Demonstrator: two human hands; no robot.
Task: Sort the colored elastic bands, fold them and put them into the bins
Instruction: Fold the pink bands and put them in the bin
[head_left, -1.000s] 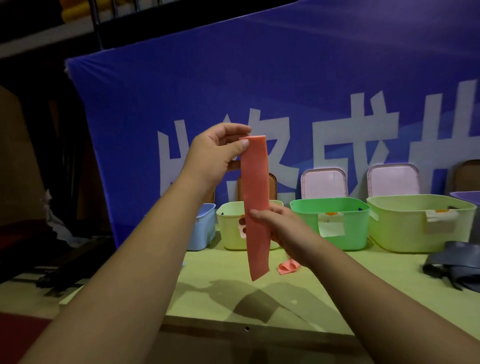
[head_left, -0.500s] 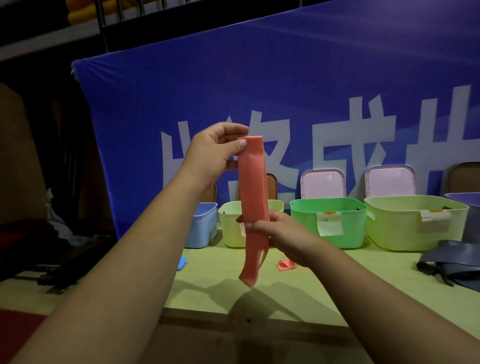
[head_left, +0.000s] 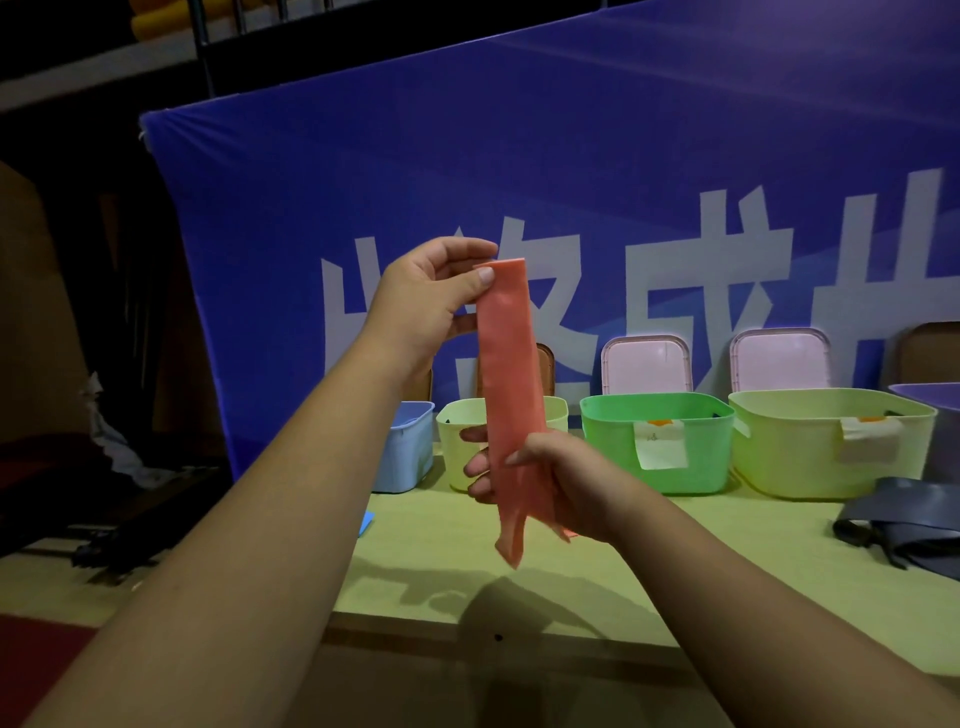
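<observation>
Folding step: orange band (head_left: 508, 364) hanging upright, top pinched by left hand (head_left: 423, 306), lower part gripped by right hand (head_left: 558, 480); next, bring lower end up, then bin.

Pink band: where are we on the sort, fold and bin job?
Done: can't confirm; the bins' contents are mostly hidden. In hand: the left hand pinches the top of the pink band, and the right hand has a grip near its lower end; it hangs full length, not yet folded. Left: fold and bin it, plus the dark bands and a blue piece on the table.
</observation>
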